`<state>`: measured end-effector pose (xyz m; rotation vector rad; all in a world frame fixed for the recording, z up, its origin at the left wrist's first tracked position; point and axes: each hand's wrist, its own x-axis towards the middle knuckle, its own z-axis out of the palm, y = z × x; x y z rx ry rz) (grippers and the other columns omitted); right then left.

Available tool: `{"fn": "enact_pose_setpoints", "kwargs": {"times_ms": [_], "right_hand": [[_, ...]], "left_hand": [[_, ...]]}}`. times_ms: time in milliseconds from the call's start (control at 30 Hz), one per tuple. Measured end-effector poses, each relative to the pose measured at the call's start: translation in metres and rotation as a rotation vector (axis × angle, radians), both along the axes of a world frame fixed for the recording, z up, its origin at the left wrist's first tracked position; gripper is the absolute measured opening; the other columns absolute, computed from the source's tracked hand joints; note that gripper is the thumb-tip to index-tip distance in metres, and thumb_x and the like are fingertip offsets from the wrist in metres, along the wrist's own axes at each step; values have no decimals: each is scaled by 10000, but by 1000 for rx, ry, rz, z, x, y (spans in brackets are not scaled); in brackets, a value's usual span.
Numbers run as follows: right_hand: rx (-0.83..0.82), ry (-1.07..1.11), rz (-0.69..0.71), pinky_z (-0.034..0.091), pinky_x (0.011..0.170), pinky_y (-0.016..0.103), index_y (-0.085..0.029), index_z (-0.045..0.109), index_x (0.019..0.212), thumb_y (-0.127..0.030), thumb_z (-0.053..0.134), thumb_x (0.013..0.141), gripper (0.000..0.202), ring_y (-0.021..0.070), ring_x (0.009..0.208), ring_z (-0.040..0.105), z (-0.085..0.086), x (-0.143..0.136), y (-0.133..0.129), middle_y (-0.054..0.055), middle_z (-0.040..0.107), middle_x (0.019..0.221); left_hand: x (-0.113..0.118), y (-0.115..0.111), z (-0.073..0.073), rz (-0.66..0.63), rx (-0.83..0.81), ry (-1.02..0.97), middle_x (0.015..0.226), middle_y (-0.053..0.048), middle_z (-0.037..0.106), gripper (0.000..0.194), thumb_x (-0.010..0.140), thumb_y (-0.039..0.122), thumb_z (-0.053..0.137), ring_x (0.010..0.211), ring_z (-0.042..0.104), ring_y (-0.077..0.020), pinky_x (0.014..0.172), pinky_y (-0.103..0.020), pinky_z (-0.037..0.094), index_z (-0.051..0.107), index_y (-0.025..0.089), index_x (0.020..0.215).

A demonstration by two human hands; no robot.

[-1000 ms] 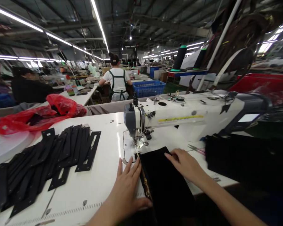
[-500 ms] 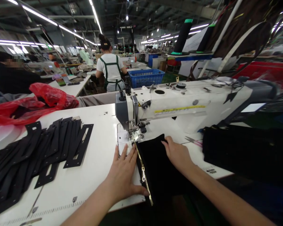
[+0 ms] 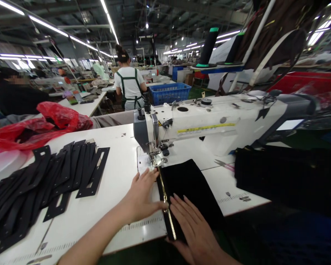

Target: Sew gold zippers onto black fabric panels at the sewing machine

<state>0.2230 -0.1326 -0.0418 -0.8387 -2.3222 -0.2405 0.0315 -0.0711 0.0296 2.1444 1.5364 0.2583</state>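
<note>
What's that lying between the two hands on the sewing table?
In the head view, a gold zipper on the edge of the black fabric runs between the left hand and the right hand.

Black fabric (image 3: 190, 184) with gold zipper (image 3: 167, 209); white sewing machine (image 3: 209, 125), white bench (image 3: 118, 173); black cut pieces (image 3: 44, 184); red plastic bag (image 3: 44, 123); blue basket (image 3: 169, 92).

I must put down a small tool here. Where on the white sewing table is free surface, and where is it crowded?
Free: the white table strip between the flat black cut-out pieces and the left hand; also the patch right of the black fabric panel with gold zipper, before the dark fabric pile. Crowded: around the white sewing machine's needle, under both hands (right hand).
</note>
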Motion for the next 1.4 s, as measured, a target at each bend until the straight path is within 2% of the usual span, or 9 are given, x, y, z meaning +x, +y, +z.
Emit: {"fn": "enact_pose_setpoints", "kwargs": {"times_ms": [100, 267, 400, 700, 900, 1000, 1167, 1300, 1400], "right_hand": [[20, 135, 30, 456, 919, 466, -42, 514, 1120, -155, 405, 829, 330, 267, 1171, 470, -4, 2, 0, 179, 600, 1120], [62, 245, 73, 468, 914, 460, -93, 578, 1032, -144, 414, 836, 260, 237, 1026, 570, -8, 9, -5, 141, 647, 994], [127, 190, 97, 466, 923, 433, -96, 619, 1005, -45, 420, 817, 278, 210, 960, 605, 0, 12, -3, 109, 674, 953], [93, 117, 95, 521, 842, 324, -66, 656, 961, -21, 310, 853, 365, 204, 963, 613, 2, 7, 2, 106, 674, 1007], [94, -9, -1, 532, 831, 385, -58, 600, 1116, -223, 381, 916, 339, 275, 1096, 538, -2, 2, -13, 140, 596, 1168], [25, 8, 14, 509, 874, 394, -45, 550, 1174, -149, 362, 896, 351, 269, 1160, 486, 4, 5, -17, 150, 558, 1219], [-169, 122, -12, 501, 885, 313, -47, 567, 1117, -46, 314, 877, 349, 193, 1065, 548, 19, 14, 10, 159, 601, 1122], [-225, 1, 8, 475, 909, 417, -54, 581, 1112, -109, 406, 872, 301, 255, 1114, 515, 23, 16, 40, 162, 575, 1178], [-267, -104, 9, 408, 969, 465, -29, 486, 1243, -166, 467, 854, 413, 284, 1227, 404, 23, 15, 42, 173, 464, 1316]], "left_hand": [[2, 19, -2, 224, 48, -139, 1206, -102, 559, 438, 828, 379, 479, 1036, 568, -229, 874, -360, 445, 471, 166, 1211], [19, 50, -6, 287, -6, -36, 725, -26, 634, 364, 720, 487, 620, 673, 618, -212, 579, -284, 453, 600, 167, 891], [28, 58, -8, 278, 14, 28, 660, 10, 604, 181, 693, 357, 683, 643, 598, -185, 549, -250, 413, 611, 196, 733], [37, 50, -29, 289, 336, 85, 866, -35, 591, 19, 808, 216, 574, 894, 559, -216, 763, -317, 432, 582, 202, 818], [20, 41, -27, 231, 464, 41, 1061, -90, 580, 238, 820, 273, 597, 978, 551, -235, 829, -372, 439, 573, 178, 1037], [10, 17, -18, 98, 488, 17, 1143, -56, 591, 188, 855, 260, 551, 1089, 512, -227, 962, -423, 358, 602, 224, 1033], [8, -18, -10, -104, 308, 124, 1314, -46, 497, 494, 779, 423, 637, 1240, 396, -298, 1075, -582, 89, 507, 262, 1227], [9, -20, -8, -117, 181, 209, 1409, -68, 362, 861, 612, 614, 695, 1307, 270, -357, 1058, -630, -11, 390, 243, 1327], [10, -17, -5, -113, 142, 254, 1438, -74, 302, 929, 589, 644, 685, 1332, 201, -361, 1060, -624, -25, 352, 228, 1350]]}}
